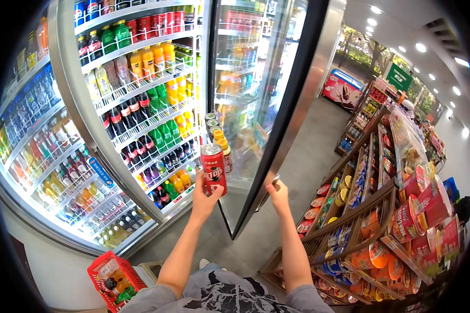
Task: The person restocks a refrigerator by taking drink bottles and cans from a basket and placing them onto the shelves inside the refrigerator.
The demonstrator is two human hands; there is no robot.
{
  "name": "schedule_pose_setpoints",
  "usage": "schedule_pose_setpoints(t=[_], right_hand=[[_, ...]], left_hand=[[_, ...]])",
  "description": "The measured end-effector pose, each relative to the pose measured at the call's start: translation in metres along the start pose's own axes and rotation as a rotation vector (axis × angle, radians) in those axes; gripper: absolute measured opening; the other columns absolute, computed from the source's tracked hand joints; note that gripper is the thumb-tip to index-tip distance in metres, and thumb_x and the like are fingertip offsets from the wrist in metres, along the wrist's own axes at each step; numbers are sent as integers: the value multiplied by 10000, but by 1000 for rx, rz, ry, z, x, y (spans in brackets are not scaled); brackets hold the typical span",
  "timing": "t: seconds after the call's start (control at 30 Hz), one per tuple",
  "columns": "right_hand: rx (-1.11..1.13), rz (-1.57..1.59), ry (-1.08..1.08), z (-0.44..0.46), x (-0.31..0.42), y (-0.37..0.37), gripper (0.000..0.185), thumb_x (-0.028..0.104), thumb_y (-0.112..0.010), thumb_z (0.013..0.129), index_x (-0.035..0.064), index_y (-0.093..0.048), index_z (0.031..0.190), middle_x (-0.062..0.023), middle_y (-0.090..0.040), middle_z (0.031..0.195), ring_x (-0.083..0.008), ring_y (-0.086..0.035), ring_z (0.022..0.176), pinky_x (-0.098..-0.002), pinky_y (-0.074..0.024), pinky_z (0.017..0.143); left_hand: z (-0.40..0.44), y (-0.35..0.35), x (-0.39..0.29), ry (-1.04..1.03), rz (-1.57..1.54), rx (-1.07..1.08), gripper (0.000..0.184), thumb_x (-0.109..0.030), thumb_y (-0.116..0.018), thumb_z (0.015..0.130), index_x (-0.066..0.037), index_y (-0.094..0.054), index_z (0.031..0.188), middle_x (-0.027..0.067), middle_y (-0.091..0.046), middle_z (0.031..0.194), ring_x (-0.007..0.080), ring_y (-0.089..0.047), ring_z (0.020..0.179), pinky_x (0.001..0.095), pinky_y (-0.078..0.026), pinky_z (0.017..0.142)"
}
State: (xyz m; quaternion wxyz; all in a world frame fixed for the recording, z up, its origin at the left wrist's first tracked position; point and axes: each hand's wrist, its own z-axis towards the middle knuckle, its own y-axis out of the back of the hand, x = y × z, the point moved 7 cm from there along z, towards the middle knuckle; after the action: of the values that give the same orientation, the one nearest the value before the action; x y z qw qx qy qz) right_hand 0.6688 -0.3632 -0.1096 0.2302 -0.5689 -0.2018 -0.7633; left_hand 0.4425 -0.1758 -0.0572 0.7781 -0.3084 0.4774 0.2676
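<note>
My left hand (206,197) is closed around a red drink can (213,169), held upright in front of the opened fridge. Just behind the can is a short row of yellow-capped bottles (223,146) and cans (212,122); whether they touch it I cannot tell. My right hand (278,192) is curled on the handle (267,194) of the glass fridge door (253,125). The door stands swung open between my arms and the aisle. Shelves of the fridge (141,86) hold rows of bottles and cans to the left of the red can.
A red basket (96,268) with bottles in it stands low at the left. Another lit fridge (42,156) is at the far left. Snack shelving (350,208) with cup noodles (410,221) lines the right side. Grey floor (313,133) runs between.
</note>
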Motion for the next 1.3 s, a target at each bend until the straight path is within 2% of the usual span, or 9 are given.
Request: schedule_pose_setpoints(t=[0.17, 0.3, 0.43, 0.57, 0.77, 0.87, 1.03, 1.23, 1.3], right_hand=[[-592, -77, 91, -5, 6, 65, 532, 387, -744, 854, 10, -545, 1172, -100, -577, 1201, -200, -553, 1074, -363, -442, 914], [-801, -387, 234, -25, 69, 40, 427, 204, -686, 889, 21, -504, 1229, -98, -556, 1141, -209, -553, 1052, -362, -428, 927], [-383, -157, 344, -7, 93, -48, 237, 120, -691, 871, 13, -604, 1063, -86, -628, 979, -177, -598, 887, -300, -474, 776], [124, 175, 166, 22, 96, -139, 373, 122, -664, 913, -12, -565, 1247, -111, -651, 1097, -164, -626, 975, -301, -507, 849], [295, 316, 168, 81, 69, -227, 438, 126, -645, 936, -32, -504, 1319, -128, -627, 1184, -175, -614, 1043, -310, -507, 883], [356, 396, 106, 116, 65, -281, 433, 130, -631, 949, -19, -491, 1331, -124, -618, 1205, -168, -604, 1069, -306, -494, 911], [363, 447, 80, 179, 83, -370, 388, 139, -624, 955, 0, -500, 1296, -123, -638, 1147, -152, -611, 1039, -285, -497, 898], [384, 470, 44, 237, 124, -452, 373, 144, -598, 970, 19, -499, 1308, -119, -637, 1156, -147, -602, 1042, -277, -481, 910], [342, 512, 189, 257, 129, -473, 377, 158, -608, 965, 16, -515, 1301, -112, -641, 1151, -157, -604, 1057, -280, -484, 908]], left_hand=[[7, -29, 2, 33, -32, 89, 733, -137, -739, 829, -12, -336, 1428, 106, -577, 1227, 171, -583, 1095, 321, -476, 938], [12, -39, 7, 84, -119, 124, 721, -110, -731, 833, -11, -335, 1427, 102, -546, 1273, 171, -564, 1128, 320, -470, 958], [22, -33, 19, 130, -121, 146, 715, -101, -725, 837, 0, -331, 1426, 110, -535, 1287, 175, -553, 1151, 326, -461, 977], [41, -16, 16, 112, -119, 147, 690, -104, -700, 862, 16, -339, 1438, 107, -532, 1299, 164, -542, 1164, 311, -450, 990], [100, 55, 18, 93, -86, 145, 605, -124, -625, 928, 3, -344, 1449, 88, -542, 1298, 144, -531, 1169, 294, -432, 997], [138, 98, 18, 231, -156, 106, 509, -187, -484, 1001, -13, -353, 1461, 68, -539, 1321, 142, -523, 1192, 305, -433, 1000], [220, 168, -7, 123, -84, 90, 551, -175, -526, 1004, -9, -321, 1488, 74, -546, 1314, 124, -524, 1154, 277, -413, 996], [311, 232, -43, 51, 41, 56, 559, -186, -559, 993, -13, -346, 1479, 9, -600, 1090, 64, -534, 936, 223, -440, 848], [331, 246, -54, 36, 88, 54, 567, -195, -563, 990, -14, -344, 1480, 22, -608, 1096, 80, -546, 945, 239, -445, 857]])
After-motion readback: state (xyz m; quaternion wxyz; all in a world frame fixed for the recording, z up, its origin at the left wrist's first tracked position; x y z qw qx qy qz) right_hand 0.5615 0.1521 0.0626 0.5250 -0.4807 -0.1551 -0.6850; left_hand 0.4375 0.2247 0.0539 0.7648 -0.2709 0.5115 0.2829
